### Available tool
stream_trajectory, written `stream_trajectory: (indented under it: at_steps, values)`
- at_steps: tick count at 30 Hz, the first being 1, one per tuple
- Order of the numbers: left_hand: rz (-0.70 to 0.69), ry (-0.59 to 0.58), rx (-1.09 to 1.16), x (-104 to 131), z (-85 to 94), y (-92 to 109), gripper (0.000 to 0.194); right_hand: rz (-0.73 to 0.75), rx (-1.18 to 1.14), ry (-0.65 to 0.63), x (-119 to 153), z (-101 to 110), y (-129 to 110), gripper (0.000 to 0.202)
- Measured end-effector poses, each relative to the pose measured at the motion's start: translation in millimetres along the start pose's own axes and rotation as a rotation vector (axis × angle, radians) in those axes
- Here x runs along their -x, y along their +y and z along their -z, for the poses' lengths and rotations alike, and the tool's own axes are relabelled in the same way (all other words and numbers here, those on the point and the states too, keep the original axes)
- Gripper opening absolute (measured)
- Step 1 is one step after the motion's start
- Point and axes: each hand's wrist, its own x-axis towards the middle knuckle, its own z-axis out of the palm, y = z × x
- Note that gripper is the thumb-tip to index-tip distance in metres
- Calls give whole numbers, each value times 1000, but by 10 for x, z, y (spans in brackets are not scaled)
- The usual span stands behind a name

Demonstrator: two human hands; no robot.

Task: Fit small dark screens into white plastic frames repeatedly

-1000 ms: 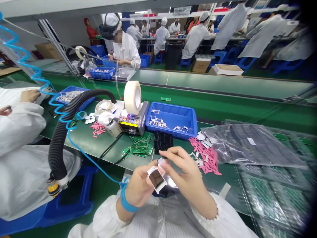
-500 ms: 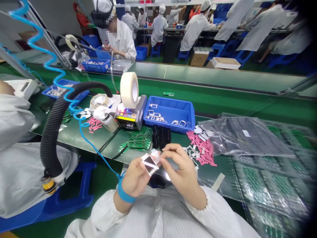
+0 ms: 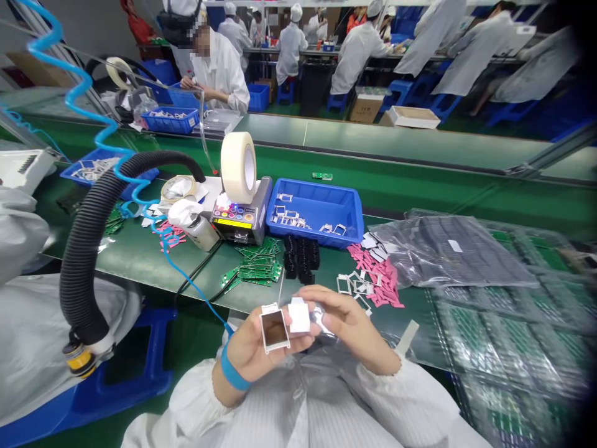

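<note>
My left hand (image 3: 252, 350), a blue band around its wrist, is closed on a small display screen (image 3: 275, 330) set in a white frame, dark face up. Beside it, a white square piece (image 3: 299, 316) with a small tab lies between my two hands, over the left fingers. My right hand (image 3: 357, 320) is bent around that piece from the right, fingertips at its upper edge. Something shiny and clear, like film (image 3: 321, 318), shows under the right thumb; its exact shape is unclear.
Ahead are green circuit boards (image 3: 259, 266), black parts (image 3: 301, 258), a blue bin (image 3: 314, 211) with white frames, and pink strips (image 3: 380, 277). A tape dispenser (image 3: 240, 214) carries a tape roll (image 3: 239, 167). A black hose (image 3: 81, 249) arches left; plastic-covered boards (image 3: 494, 336) lie right.
The display screen has turned from tilted to nearly upright and shifted slightly left. The white square piece now shows its flat face, and my right hand's fingers have lowered around it.
</note>
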Motion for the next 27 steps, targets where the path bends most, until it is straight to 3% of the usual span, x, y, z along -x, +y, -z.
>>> stream_trajectory:
  at_steps: [2,5,12,15,18,21,23,25,27]
  values:
    - [29,-6,18,-10,-46,-1,43,-37,-211,-121,-69,-47,-47,39]
    - [48,-16,57,-6,-92,19,48,-102,-436,-164,-126,-143,-35,35]
    - [33,-38,103,-9,-156,24,38,-193,-728,-140,-197,-271,-130,34]
    - [-7,-58,117,-50,-153,24,35,-199,-767,-40,-217,-207,-212,34]
    - [-73,-10,133,-79,-124,15,33,-119,-514,133,-186,-94,-341,31]
    - [-118,88,138,-89,-96,-28,32,71,130,237,-131,-65,-476,17]
    - [-128,143,130,-110,-81,-70,33,227,486,265,-123,-123,-486,23]
    - [-109,176,163,-169,-57,-104,34,319,621,328,-163,-203,-382,27]
    - [-108,220,237,-275,-14,-118,32,304,608,431,-240,-246,-173,23]
